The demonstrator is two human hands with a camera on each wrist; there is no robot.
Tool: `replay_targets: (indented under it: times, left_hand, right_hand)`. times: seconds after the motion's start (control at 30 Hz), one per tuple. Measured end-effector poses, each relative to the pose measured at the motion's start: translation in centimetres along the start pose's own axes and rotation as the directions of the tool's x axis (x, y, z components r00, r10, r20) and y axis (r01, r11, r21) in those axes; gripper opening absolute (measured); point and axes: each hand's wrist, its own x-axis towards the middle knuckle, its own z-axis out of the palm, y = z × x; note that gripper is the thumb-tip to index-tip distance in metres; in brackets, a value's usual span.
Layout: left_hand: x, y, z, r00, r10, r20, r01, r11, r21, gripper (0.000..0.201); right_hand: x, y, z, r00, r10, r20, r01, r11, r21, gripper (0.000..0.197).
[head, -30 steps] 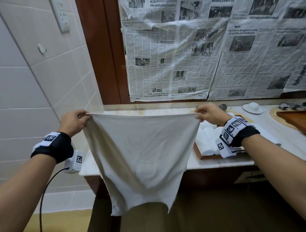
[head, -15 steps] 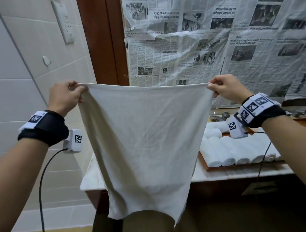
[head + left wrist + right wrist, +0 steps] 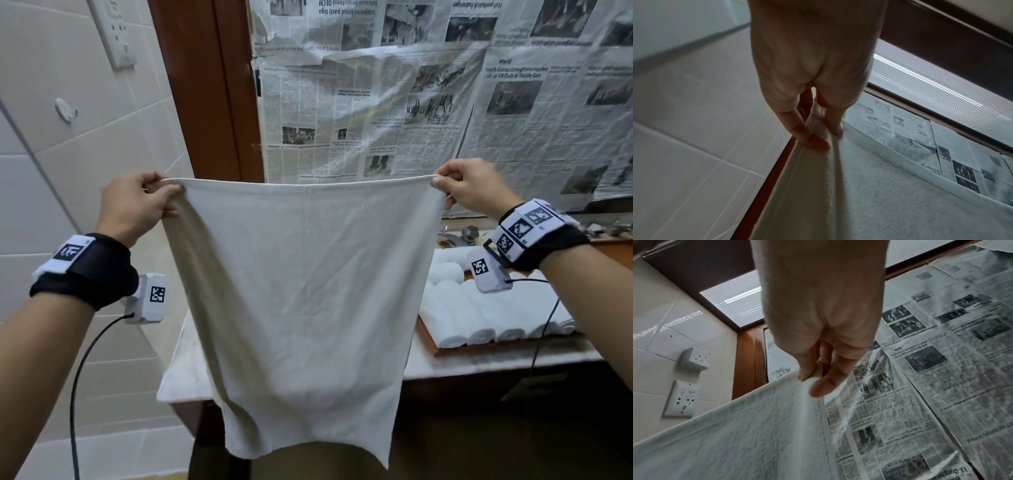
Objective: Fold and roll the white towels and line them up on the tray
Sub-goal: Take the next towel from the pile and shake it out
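Head view: towel (image 3: 301,301) between hands (image 3: 135,205) (stretched)

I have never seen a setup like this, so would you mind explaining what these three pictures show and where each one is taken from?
There is no machine here: a person works with bare hands and wears three cameras. The wide picture comes from a camera on the head, looking forward and down. The other two come from cameras strapped to the wrists, looking along each hand at its fingers.

The left hand and the right hand each pinch a top corner of a white towel, holding it spread out in the air so it hangs flat. The wrist views show the same pinches up close.

On the right, a wooden tray sits on the pale counter and holds a row of rolled towels. Newspaper covers the wall behind, and the black bands with square patterns on the wrists carry the cameras.
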Motion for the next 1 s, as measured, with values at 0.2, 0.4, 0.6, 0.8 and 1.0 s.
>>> replay_targets:
  times: [0.2, 0.4, 0.6, 0.8, 1.0]
  left_hand:
    - [3.5, -3.8, 3.2, 0.998, -0.055, 0.002, 0.055, 0.998, 0.015, 0.016]
    - [8.2, -9.0, 7.0, 0.989, -0.144, -0.014, 0.144, 0.988, 0.059, 0.010]
    - [11.6, -13.6, 11.4, 0.968, -0.249, -0.027, 0.250, 0.952, 0.177, 0.014]
    - [13.8, -17.8, 14.9, 0.955, -0.295, -0.039, 0.297, 0.935, 0.191, 0.009]
    - [16.8, -22.1, 18.1, 0.950, -0.313, -0.017, 0.310, 0.930, 0.196, 0.017]
  right_hand:
    - [4.4, 3.0, 4.0, 0.998, 0.049, 0.028, -0.051, 0.997, 0.058, 0.010]
    - [10.1, 7.1, 9.0, 0.993, 0.075, 0.089, -0.081, 0.995, 0.065, 0.009]
    - [16.0, 12.0, 14.5, 0.974, 0.126, 0.190, -0.141, 0.988, 0.065, 0.011]
    - [20.0, 16.4, 20.0, 0.947, 0.220, 0.235, -0.258, 0.955, 0.146, 0.010]
    - [23.0, 19.0, 24.7, 0.947, 0.262, 0.184, -0.284, 0.953, 0.109, 0.014]
